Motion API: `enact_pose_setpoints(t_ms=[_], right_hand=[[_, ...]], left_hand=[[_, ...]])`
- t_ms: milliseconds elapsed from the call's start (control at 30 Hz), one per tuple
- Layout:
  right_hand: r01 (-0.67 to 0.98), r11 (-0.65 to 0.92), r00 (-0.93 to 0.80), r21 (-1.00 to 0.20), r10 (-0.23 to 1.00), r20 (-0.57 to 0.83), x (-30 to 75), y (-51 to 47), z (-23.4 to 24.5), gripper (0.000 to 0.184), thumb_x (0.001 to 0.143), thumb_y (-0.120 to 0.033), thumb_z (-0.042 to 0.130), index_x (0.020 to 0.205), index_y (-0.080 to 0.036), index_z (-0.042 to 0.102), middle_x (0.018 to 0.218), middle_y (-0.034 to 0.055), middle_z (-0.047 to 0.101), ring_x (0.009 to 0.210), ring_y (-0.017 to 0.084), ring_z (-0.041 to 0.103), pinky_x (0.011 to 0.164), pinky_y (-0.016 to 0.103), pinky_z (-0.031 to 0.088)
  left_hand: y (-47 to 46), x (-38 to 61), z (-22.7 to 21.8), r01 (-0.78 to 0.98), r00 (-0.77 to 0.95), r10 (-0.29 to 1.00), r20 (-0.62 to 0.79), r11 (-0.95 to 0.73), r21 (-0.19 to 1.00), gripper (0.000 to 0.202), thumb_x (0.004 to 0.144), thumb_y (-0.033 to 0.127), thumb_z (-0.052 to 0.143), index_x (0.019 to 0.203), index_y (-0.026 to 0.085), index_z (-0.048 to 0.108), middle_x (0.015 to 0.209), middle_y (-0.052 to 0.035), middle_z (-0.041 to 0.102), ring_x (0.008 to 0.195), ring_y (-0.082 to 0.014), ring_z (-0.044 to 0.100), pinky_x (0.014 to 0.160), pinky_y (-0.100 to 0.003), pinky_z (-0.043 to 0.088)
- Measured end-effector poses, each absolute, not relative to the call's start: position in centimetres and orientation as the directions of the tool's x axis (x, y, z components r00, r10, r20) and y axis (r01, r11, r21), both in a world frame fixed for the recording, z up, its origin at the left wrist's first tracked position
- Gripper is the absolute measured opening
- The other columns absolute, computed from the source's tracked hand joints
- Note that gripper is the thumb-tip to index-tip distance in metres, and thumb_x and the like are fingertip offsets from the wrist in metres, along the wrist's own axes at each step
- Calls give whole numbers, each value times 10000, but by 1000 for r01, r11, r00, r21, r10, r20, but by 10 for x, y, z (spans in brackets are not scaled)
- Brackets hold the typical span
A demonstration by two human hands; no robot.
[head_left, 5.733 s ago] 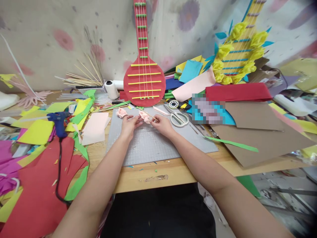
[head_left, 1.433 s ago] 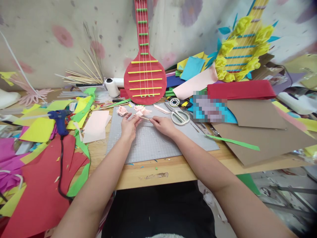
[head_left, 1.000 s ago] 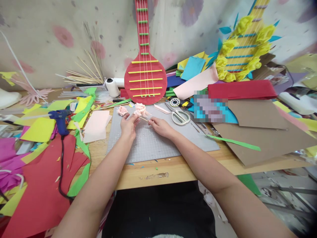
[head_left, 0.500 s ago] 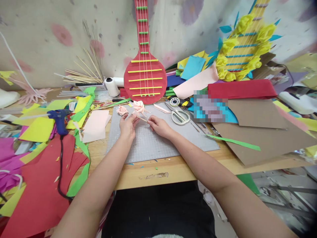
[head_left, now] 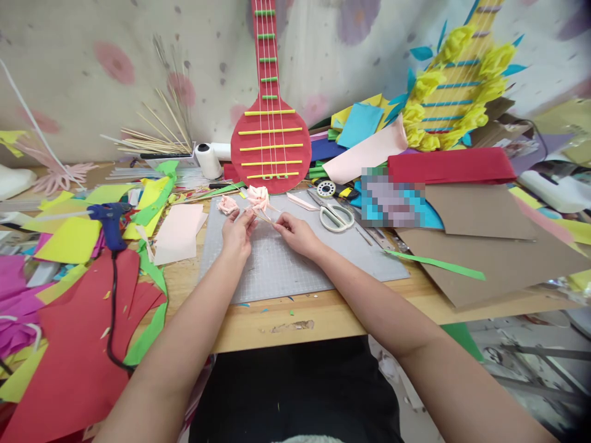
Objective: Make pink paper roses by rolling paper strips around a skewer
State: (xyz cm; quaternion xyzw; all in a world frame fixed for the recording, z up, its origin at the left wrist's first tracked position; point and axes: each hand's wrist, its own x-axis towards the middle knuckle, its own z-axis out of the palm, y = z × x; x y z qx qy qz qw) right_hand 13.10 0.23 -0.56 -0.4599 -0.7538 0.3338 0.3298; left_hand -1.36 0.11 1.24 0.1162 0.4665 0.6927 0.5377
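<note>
A pale pink paper flower (head_left: 258, 198) is held just above the grey cutting mat (head_left: 277, 264). My left hand (head_left: 237, 234) is closed on it, with the fingers pinching below the petals. My right hand (head_left: 293, 232) pinches the end of a thin stick or strip (head_left: 265, 219) that runs from the flower; its exact kind is too small to tell. Another pink paper flower (head_left: 226, 205) lies on the mat just beyond my left hand. White-handled scissors (head_left: 337, 218) rest to the right of my right hand.
A red paper lute (head_left: 271, 152) stands against the wall behind the mat. To the left are a blue glue gun (head_left: 113, 224), red paper (head_left: 83, 338) and a pale pink sheet (head_left: 179, 234). Brown cardboard (head_left: 484, 264) covers the right side. A tape roll (head_left: 325, 189) sits near the scissors.
Both hands stay almost in place. The flower has shifted very slightly, and the thin piece between the hands sits at a slightly different angle.
</note>
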Motion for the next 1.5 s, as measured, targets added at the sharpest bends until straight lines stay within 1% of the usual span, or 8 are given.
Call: enact_pose_setpoints(t_ms=[167,467,633,833,1000,1167,1333,1500], right_hand=[[494,334,-348,-803,922,169,129,3,-8,201,827,-360,436,751,-184,494,631,-31,504,583,101,437,573,222,314],[492,293,-345,-820,930,125,129,3,-6,203,820,-351,437,730,-177,493,620,-35,502,584,98,429,579,218,308],[512,263,-346,-818,935,84,129,5,-5,205,830,-335,419,718,-183,498,577,-39,480,581,102,440,572,216,304],[513,256,-368,-819,928,60,128,6,-5,288,865,-351,351,713,-175,521,557,-33,489,564,95,458,569,212,321],[481,261,-329,-837,939,103,126,4,-3,166,797,-349,487,774,-185,476,651,-40,532,588,85,463,566,201,326],[502,221,-294,-836,953,76,127,7,-5,184,793,-357,479,720,-191,450,599,-47,504,560,92,443,539,209,307],[492,188,-286,-850,957,46,130,11,-5,200,792,-370,477,703,-193,447,568,-46,498,554,98,452,539,215,310],[486,209,-307,-848,950,58,132,11,-3,216,814,-362,441,680,-192,455,533,-46,486,536,98,446,541,220,303]], left_hand=[[3,-17,7,-650,-352,880,-318,15,760,209,705,8,575,804,169,487,645,21,627,554,-72,598,613,-188,481],[1,-14,11,-661,-348,880,-324,14,750,204,728,14,566,792,179,464,679,17,641,611,-85,622,716,-249,510],[1,-13,13,-668,-358,865,-353,27,744,206,734,19,571,781,177,447,686,14,638,587,-80,613,715,-257,510],[4,-14,12,-679,-371,852,-370,24,734,199,730,30,584,762,178,455,662,30,630,548,-65,594,662,-215,503],[6,-17,8,-690,-346,871,-349,16,724,153,746,28,558,735,161,483,647,34,628,530,-50,581,655,-204,504],[5,-19,9,-694,-279,905,-320,40,719,77,753,121,591,734,152,523,711,-12,651,638,-89,629,709,-237,514],[4,-18,10,-689,-298,892,-341,47,723,187,719,2,552,797,160,489,647,10,622,596,-91,620,742,-279,520],[5,-16,9,-672,-347,870,-350,29,740,240,717,-5,563,809,174,433,657,17,617,602,-93,620,730,-283,525]])
